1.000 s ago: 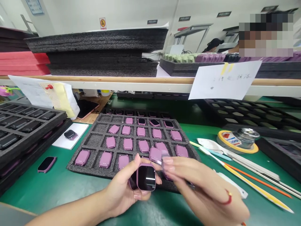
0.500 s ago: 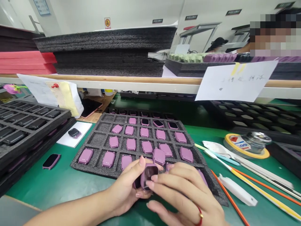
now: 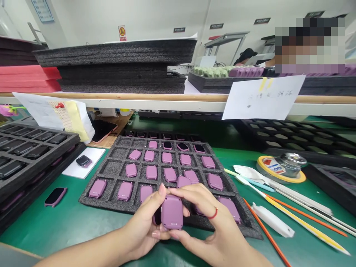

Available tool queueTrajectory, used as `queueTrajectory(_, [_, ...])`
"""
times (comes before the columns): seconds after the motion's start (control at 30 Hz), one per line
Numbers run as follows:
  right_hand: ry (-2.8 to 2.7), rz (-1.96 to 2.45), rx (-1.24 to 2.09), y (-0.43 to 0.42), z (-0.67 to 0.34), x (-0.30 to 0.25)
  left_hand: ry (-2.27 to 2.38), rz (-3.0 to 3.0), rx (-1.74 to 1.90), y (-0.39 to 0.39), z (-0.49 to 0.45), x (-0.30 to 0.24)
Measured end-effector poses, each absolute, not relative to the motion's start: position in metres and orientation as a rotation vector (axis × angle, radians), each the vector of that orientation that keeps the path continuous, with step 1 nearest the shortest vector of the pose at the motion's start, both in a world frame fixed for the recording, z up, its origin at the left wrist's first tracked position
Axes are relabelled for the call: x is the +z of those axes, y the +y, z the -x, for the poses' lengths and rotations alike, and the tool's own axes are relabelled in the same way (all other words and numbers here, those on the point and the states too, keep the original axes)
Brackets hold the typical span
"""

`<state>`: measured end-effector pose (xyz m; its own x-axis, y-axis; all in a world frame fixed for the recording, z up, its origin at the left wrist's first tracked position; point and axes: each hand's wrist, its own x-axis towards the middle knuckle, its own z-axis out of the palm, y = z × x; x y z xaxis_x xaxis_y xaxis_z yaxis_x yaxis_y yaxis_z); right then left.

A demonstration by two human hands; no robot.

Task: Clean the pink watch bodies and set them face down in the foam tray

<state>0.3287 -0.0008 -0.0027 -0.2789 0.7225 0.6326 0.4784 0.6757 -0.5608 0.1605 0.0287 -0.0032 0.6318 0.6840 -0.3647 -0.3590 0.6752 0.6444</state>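
Observation:
Both my hands hold one purple watch body (image 3: pixel 171 212), its purple back facing me, just above the near edge of a dark foam tray (image 3: pixel 111 167). My left hand (image 3: pixel 144 222) grips it from the left with fingers curled. My right hand (image 3: pixel 211 222) pinches its top and right side. A second dark piece shows behind the watch in my left hand. The tray's pockets hold several purple watch bodies (image 3: pixel 151 172) back up, and a few at the far row (image 3: pixel 183 146) lie screen up.
A stacked black tray (image 3: pixel 30 148) of screen-up watches stands at left. Two loose watches lie on white paper (image 3: pixel 83 161) and on the green mat (image 3: pixel 55 196). Sticks, swabs (image 3: pixel 292 211), tape roll (image 3: pixel 280 168) and a metal jar lie right. Foam sheets fill the shelf above. A person sits beyond.
The watch showed its dark screen a second ago; it has been turned over and now shows its purple back. My right hand came in onto it.

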Motion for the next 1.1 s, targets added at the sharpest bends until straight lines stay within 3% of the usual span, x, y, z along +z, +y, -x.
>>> queueTrajectory(0.17, [-1.827,1.18,0.104,0.017,-0.353,-0.004,0.645,-0.613,0.684,0.027,-0.162,-0.008])
queueTrajectory(0.43, [-1.81,1.431,0.24,0.037,-0.368,-0.023,0.73,-0.956,0.421,0.021,-0.168,-0.015])
queueTrajectory(0.6, [-1.761,1.332,0.281,0.026,-0.36,-0.01,0.776,-0.963,0.44,0.025,-0.167,-0.016])
queueTrajectory(0.8, [-1.96,0.866,0.335,0.008,-0.336,-0.004,0.739,-0.603,0.699,0.03,-0.164,-0.008])
queueTrajectory(1.1, [-1.793,0.939,0.457,0.0,-0.32,-0.008,0.631,-0.577,0.635,0.033,-0.165,-0.012])
